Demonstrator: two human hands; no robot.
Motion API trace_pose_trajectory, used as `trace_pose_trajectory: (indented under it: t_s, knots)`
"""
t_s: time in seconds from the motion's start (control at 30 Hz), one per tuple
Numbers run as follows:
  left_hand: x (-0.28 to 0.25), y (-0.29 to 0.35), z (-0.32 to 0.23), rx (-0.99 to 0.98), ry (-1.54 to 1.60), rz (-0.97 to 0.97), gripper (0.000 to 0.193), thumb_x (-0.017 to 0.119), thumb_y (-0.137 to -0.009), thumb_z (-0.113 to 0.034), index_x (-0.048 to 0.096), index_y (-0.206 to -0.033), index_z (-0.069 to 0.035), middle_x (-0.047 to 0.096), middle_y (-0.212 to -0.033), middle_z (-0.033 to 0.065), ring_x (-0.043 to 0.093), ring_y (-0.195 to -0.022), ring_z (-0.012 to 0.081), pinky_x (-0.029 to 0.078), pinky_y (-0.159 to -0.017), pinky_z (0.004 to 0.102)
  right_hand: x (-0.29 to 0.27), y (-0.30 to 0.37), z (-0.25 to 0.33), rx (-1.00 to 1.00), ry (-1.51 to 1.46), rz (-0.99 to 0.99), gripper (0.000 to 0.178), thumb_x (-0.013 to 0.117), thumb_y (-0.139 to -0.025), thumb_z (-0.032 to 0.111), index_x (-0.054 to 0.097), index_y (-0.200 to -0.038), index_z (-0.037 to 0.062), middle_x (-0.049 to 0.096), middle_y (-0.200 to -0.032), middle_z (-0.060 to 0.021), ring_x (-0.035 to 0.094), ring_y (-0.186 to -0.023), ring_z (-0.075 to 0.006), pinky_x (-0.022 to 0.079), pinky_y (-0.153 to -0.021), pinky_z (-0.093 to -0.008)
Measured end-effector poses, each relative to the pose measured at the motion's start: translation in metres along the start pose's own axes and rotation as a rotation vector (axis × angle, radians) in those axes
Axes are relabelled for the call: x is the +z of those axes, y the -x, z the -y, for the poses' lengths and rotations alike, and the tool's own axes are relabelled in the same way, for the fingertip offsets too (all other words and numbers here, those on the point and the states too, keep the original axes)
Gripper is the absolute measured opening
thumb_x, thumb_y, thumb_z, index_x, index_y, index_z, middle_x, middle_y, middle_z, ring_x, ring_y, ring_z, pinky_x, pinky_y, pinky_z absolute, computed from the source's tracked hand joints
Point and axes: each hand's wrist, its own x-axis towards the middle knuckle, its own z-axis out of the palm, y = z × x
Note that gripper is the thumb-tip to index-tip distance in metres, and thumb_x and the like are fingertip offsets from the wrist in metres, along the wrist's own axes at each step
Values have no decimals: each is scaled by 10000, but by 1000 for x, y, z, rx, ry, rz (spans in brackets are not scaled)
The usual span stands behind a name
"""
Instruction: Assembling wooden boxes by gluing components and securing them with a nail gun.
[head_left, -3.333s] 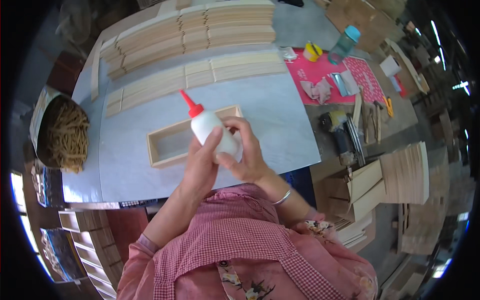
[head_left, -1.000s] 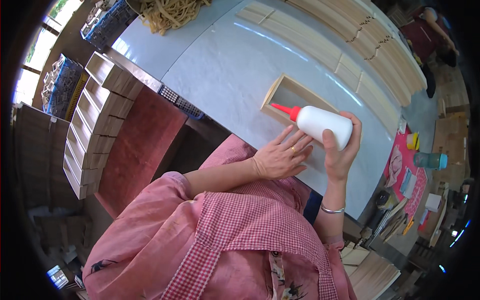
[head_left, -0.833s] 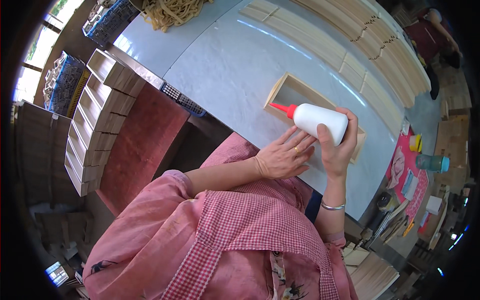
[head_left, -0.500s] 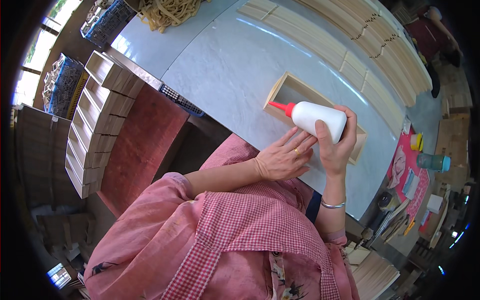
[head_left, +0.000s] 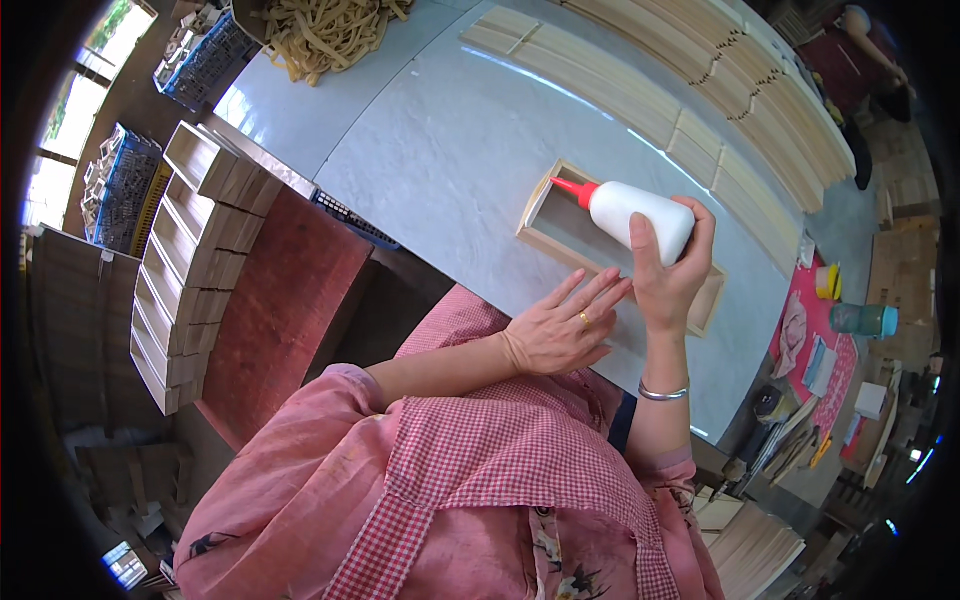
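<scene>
My right hand [head_left: 677, 265] is wrapped round a white squeeze bottle [head_left: 640, 215] with a red pointed nozzle [head_left: 573, 190]. The bottle lies tilted in the grip, its nozzle aimed left over the far left corner of a shallow rectangular wooden frame [head_left: 567, 243]. Whether the tip touches the wood I cannot tell. Grey tabletop shows inside the frame. My left hand [head_left: 560, 325], fingers stretched out, rests at the frame's near side with the fingertips by its edge. The bottle and right hand hide part of the frame's right half.
Long wooden strips [head_left: 600, 85] lie in rows along the table's far side. A heap of tan bands [head_left: 325, 40] sits far left. Stacked wooden boxes [head_left: 185, 250] stand on a red board [head_left: 285, 300] at left. A teal bottle [head_left: 862, 320] stands right; another person [head_left: 850, 60] is far right.
The bottle's nozzle has moved away from me along the frame's left end, toward the far corner. My left hand stays by the near side. The whole view has shifted a little.
</scene>
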Motion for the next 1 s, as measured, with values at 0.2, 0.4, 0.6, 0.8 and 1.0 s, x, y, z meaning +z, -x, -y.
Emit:
trace_pose_trajectory:
  t_s: [0.2,0.4,0.6,0.8,1.0]
  knots:
    - [-1,-2,-2,1,-4,7,387,666,-873,-370,663,-1083,-45,338,-1609,188,279,-1523,329,221,-1237,495,5,-12,-7,-38,45,-63,474,778,-871,273,521,-1188,32,629,-1041,-150,629,-821,-259,542,-709,-358]
    - [-4,-4,-2,-7,-30,-2,374,678,-856,-361,666,-1074,-58,362,-1600,176,297,-1518,321,235,-1233,483,-6,-12,-7,-26,78,-88,468,782,-867,283,533,-1176,33,642,-1025,-155,632,-831,-261,543,-715,-364]
    - [-4,-4,-3,-26,-46,29,383,691,-845,-367,669,-1090,-75,393,-1590,154,332,-1505,318,222,-1236,475,-34,-4,-6,33,139,-135,451,778,-871,282,544,-1166,34,646,-1021,-146,628,-842,-258,540,-734,-364]
    - [-4,-4,-4,-41,-27,60,342,673,-864,-343,662,-1068,-69,349,-1611,154,286,-1523,312,201,-1241,481,-67,5,-12,66,200,-201,433,775,-873,277,555,-1157,35,645,-1025,-139,622,-849,-260,532,-756,-366]
    - [-5,-4,-5,-58,-21,81,337,689,-861,-331,663,-1086,-81,374,-1598,154,299,-1518,327,190,-1241,482,-101,17,-18,103,255,-269,434,779,-868,280,560,-1153,36,646,-1022,-135,618,-854,-261,524,-765,-364]
